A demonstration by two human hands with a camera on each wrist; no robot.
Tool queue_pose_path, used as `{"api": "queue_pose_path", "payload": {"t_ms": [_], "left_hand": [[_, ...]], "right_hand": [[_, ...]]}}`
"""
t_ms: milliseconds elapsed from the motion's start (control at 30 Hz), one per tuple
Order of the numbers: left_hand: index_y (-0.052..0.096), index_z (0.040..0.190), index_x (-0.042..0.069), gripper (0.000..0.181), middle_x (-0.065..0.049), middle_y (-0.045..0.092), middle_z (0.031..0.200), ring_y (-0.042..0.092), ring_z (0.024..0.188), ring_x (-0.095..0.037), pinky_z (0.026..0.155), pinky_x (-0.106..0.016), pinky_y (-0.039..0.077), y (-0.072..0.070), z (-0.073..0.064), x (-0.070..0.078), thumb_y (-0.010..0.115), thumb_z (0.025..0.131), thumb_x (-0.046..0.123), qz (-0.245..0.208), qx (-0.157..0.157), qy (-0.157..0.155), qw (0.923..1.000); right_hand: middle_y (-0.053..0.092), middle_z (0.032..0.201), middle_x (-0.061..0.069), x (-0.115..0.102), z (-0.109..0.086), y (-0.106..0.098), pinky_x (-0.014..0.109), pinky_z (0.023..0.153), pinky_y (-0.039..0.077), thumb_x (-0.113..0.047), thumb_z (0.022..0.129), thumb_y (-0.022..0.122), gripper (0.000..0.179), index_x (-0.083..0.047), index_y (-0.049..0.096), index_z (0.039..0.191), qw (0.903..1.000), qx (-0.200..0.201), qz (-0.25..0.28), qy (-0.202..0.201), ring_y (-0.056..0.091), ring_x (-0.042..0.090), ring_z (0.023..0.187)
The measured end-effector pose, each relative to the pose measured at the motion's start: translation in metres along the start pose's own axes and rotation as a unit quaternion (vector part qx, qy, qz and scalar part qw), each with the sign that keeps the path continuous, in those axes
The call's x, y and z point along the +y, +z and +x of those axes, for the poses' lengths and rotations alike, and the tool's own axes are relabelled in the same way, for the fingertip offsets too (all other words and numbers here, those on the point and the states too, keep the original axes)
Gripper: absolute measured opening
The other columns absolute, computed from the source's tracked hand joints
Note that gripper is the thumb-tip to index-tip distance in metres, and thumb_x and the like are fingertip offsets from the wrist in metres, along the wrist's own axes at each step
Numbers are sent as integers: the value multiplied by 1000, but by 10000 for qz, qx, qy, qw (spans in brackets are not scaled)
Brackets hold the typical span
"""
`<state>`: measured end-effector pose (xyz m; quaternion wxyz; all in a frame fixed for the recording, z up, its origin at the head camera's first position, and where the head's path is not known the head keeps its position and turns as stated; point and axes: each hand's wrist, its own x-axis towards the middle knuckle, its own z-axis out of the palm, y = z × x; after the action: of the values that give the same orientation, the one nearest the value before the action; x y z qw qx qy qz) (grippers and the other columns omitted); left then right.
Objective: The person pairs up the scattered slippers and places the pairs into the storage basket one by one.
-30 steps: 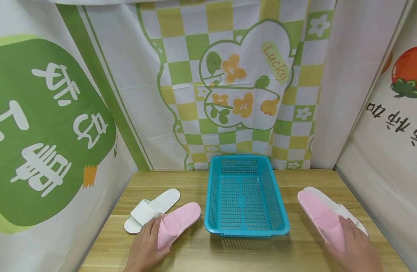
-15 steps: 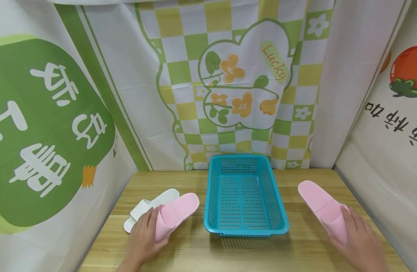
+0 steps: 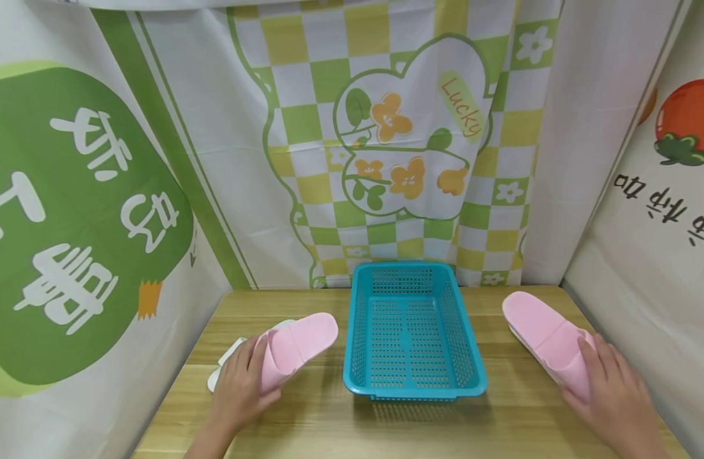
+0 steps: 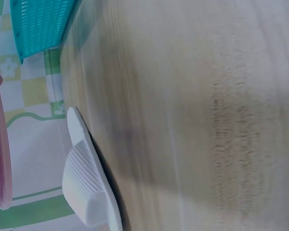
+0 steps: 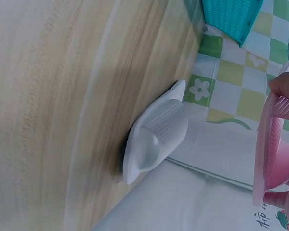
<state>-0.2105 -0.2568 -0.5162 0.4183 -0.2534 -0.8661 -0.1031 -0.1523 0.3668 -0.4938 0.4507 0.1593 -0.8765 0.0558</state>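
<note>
My left hand (image 3: 240, 386) grips a pink slipper (image 3: 306, 341) by its strap, holding it above the table. Beneath it lies a white slipper (image 4: 89, 178), partly hidden by the hand and the pink slipper in the head view. On the other side, my right hand (image 3: 613, 395) holds a second pink slipper (image 3: 544, 331), with fingers and thumb around the strap part. This one is raised too. The right wrist view shows another white slipper (image 5: 156, 132) lying on the table below it; in the head view it is almost wholly covered.
Between the hands stands a blue-green plastic basket (image 3: 472, 357) with perforated walls and nothing in it. It sits on a wood-grain table (image 3: 409, 437). Patterned cloth (image 3: 306, 121) hangs behind the table, and printed cloth panels line both sides.
Both pink slippers have risen from beside or over the white ones, moving up and away from the table. The basket and white slippers stay in place.
</note>
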Motion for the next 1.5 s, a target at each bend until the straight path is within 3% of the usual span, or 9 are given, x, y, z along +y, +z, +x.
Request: {"api": "queue_pose_path", "payload": {"t_ms": [300,700,933,1200,1500], "left_hand": [[52,132,-8,83,-29,56,121,56,99,-46,80,-59,47,4,17,-6,58,68,44,-140,465,405,9980],[52,133,-6,81,-29,54,125,53,108,-46,86,-60,44,2,30,-4,61,66,40,-220,380,642,9970],[52,133,-6,78,-29,54,126,52,110,-47,88,-59,42,4,38,-3,59,69,38,-298,435,815,9953],[50,134,-6,79,-30,52,127,51,112,-48,90,-61,42,8,48,0,57,71,40,-280,357,983,9941],[49,136,-5,79,-29,52,129,51,113,-47,90,-60,42,9,60,4,57,71,40,-290,280,1098,9931]], "right_hand": [[51,127,33,0,11,-3,65,73,42,-69,91,32,88,6,52,132,9999,55,12,-113,49,55,107],[50,130,32,2,20,-3,66,80,40,-67,92,33,84,4,51,134,9995,-96,159,-252,47,55,110],[52,129,30,2,26,2,64,80,37,-66,92,34,82,1,53,134,9981,321,295,-444,47,54,108],[55,127,27,2,33,4,63,79,39,-64,93,37,78,2,55,131,9956,536,294,-705,50,53,107],[54,129,27,0,40,2,65,78,38,-63,94,36,76,2,56,129,9954,459,275,-800,50,52,108]]}}
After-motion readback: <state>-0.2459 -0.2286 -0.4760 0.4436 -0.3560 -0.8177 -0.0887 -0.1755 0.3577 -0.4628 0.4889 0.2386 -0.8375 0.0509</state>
